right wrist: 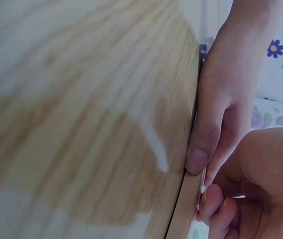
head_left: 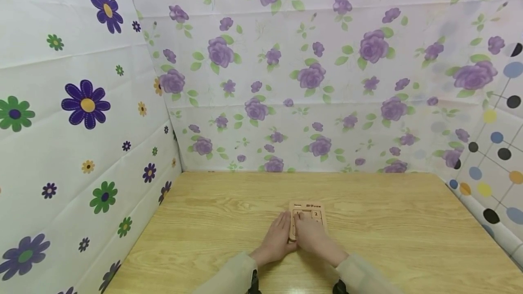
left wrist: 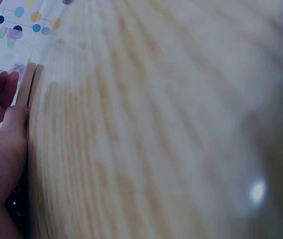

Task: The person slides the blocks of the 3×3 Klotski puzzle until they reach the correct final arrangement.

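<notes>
A flat wooden number puzzle board [head_left: 320, 205] lies on the table, with a tile marked 2 [head_left: 316, 214] near its upper right. My left hand [head_left: 278, 239] rests along the board's left side, its fingers fairly straight. In the right wrist view, the left thumb [right wrist: 197, 159] presses against the near edge of the board. Over the board's face is my right hand [head_left: 314, 235], with fingertips at the tiles near the upper left. The right hand's nearer fingers [right wrist: 221, 214] look bent in the right wrist view. It covers most of the lower tiles.
The light wood table [head_left: 229, 208] extends around the board. A purple-rose cloth [head_left: 310, 76] hangs behind it, a flowered cloth [head_left: 37, 158] hangs on the left, and a dotted cloth [head_left: 500, 171] on the right.
</notes>
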Available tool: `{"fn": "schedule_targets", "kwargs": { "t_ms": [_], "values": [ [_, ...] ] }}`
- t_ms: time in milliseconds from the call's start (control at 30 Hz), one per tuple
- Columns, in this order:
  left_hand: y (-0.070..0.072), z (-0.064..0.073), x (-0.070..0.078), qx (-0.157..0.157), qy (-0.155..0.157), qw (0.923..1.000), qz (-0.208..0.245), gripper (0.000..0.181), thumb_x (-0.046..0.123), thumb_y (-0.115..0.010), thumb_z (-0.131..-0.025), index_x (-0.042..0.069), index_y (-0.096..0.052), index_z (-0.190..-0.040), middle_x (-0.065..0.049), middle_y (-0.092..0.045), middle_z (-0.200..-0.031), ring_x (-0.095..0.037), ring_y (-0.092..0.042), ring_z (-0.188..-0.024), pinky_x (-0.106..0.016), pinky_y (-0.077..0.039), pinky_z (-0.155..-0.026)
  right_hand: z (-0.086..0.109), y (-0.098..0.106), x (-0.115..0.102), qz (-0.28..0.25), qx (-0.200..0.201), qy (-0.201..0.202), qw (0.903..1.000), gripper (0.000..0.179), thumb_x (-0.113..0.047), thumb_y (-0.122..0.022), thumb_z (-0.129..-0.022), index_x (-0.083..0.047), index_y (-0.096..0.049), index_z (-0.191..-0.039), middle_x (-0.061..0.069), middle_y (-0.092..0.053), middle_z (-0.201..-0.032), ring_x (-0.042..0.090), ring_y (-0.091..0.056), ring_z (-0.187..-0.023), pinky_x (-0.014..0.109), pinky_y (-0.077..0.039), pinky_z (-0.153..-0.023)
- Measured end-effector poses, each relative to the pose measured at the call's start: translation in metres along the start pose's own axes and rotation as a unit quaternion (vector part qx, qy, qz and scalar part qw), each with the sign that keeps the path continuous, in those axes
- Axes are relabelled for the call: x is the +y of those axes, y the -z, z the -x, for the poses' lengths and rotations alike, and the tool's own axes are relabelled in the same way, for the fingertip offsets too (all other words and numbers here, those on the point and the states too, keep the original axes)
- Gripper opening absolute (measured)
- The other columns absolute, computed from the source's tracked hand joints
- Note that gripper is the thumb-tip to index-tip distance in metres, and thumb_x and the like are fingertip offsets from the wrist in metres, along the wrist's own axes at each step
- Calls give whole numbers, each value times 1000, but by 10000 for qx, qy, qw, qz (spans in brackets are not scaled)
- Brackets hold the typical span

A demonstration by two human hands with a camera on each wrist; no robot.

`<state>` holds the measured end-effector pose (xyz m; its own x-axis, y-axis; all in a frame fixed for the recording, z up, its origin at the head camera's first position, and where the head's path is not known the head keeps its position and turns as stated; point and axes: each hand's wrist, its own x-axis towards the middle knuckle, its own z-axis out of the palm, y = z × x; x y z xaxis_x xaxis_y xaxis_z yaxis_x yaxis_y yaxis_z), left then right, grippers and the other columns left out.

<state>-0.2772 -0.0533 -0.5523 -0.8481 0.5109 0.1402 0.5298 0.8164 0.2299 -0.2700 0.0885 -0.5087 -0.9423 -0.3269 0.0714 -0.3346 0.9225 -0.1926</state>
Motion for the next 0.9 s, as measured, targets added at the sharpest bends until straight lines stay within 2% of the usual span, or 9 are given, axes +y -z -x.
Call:
{"fn": "schedule_targets", "kwargs": {
  "t_ms": [100,267,367,467,600,700,733,833,900],
  "values": [
    [0,-1,1,10,1,10000,32,89,48,-60,-91,-10,-23,-149,-23,-27,-156,-34,-26,-146,-42,-27,-120,-1,-1,0,-5,-17,-36,10000,47,-12,-57,-93,10,-50,-133,28,-53,-135,39,-62,-111,48,-57,-85],
    [1,0,2,-91,58,9999,71,89,49,-59,-92,-8,-22,-149,-22,-26,-157,-33,-24,-147,-42,-26,-121,-1,-1,4,66,9,2,10000,46,-13,-58,-91,7,-52,-133,25,-55,-134,38,-63,-109,47,-58,-82],
    [1,0,2,-87,43,9998,180,89,50,-57,-93,-8,-22,-150,-23,-25,-157,-33,-24,-147,-43,-25,-121,0,0,8,-5,42,50,10000,46,-12,-58,-91,6,-53,-133,25,-55,-134,38,-61,-113,48,-56,-87],
    [0,-1,1,-33,10,9994,345,90,52,-55,-93,-9,-20,-150,-24,-24,-157,-35,-23,-147,-45,-24,-121,1,1,13,-97,48,59,9999,45,-13,-56,-93,6,-52,-134,25,-54,-135,39,-56,-121,51,-51,-97],
    [0,-2,0,41,-33,9989,458,92,54,-54,-93,-9,-19,-150,-25,-23,-157,-36,-23,-147,-46,-24,-121,2,3,18,-144,81,-58,9998,48,-15,-56,-93,8,-51,-134,25,-55,-135,39,-56,-121,50,-52,-95],
    [0,-2,0,28,-17,9987,509,92,54,-55,-93,-9,-19,-150,-25,-23,-157,-36,-23,-147,-46,-23,-121,3,5,20,-57,97,-219,9997,50,-16,-58,-91,9,-51,-133,25,-56,-134,33,-65,-104,43,-59,-77],
    [0,-2,0,10,2,9985,538,93,54,-55,-93,-9,-18,-150,-25,-22,-157,-36,-22,-147,-45,-23,-121,3,5,20,-53,102,-281,9995,50,-15,-58,-90,10,-50,-133,26,-57,-133,30,-66,-94,39,-59,-69],
    [0,-2,0,-51,57,9981,605,94,55,-55,-92,-9,-17,-150,-24,-21,-158,-35,-21,-148,-45,-22,-122,5,4,22,14,103,-522,9986,52,-13,-57,-88,11,-49,-134,27,-57,-131,18,-57,-63,27,-47,-44],
    [0,-2,0,-82,85,9980,622,95,56,-55,-92,-8,-17,-151,-24,-21,-158,-35,-21,-148,-45,-21,-122,7,3,23,65,155,-670,9976,52,-13,-57,-88,12,-49,-133,28,-58,-127,13,-49,-53,22,-38,-38]
  ]
}}
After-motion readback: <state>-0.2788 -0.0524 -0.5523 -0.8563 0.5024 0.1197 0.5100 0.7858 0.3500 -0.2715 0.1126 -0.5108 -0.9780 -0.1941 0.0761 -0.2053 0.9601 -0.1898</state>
